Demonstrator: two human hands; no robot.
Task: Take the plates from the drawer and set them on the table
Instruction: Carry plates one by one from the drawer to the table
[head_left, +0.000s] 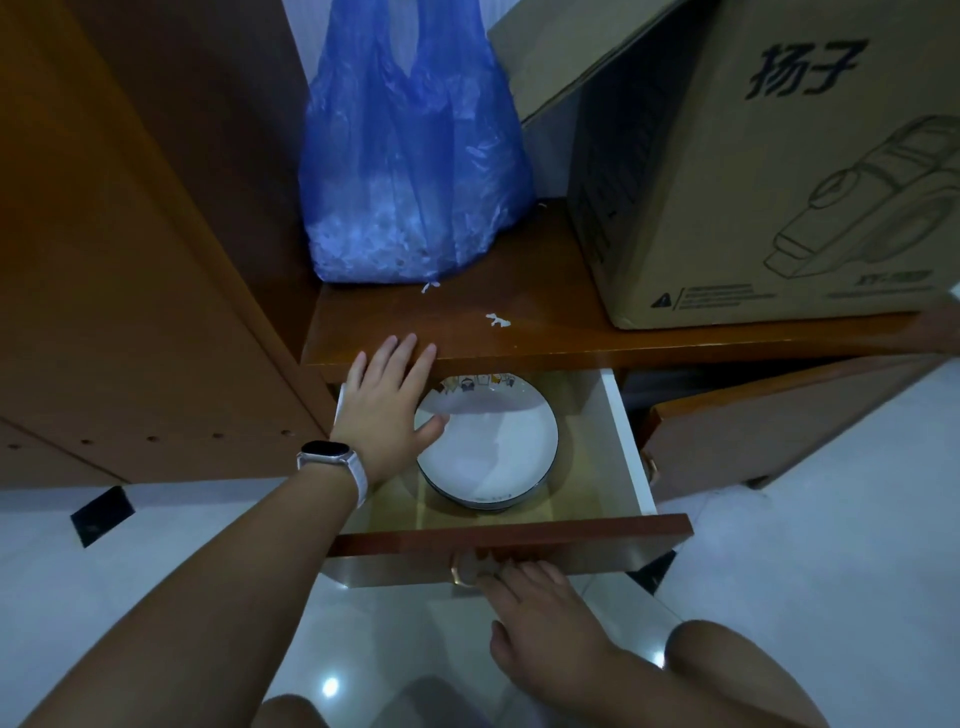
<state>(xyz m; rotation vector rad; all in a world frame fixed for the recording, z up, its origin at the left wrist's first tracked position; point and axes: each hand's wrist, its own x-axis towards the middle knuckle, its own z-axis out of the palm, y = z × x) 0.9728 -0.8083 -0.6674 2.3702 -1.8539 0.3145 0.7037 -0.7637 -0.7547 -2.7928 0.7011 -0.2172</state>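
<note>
Inside the open drawer (621, 441): stacked white plates (488, 441), left hand (387, 410) spread wide over their left rim, holding nothing; right hand (524, 597) closed on the drawer pull. Advised: hook fingers under the rim, lift level. Above: wooden counter (519, 322) with blue bag (410, 156), cardboard box (753, 171); pale tiled floor (831, 519).

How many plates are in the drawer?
1 plate shows for sure, white, lying in the open drawer beside the left hand. Rims beneath it hint at more stacked under, hidden from view.
</note>
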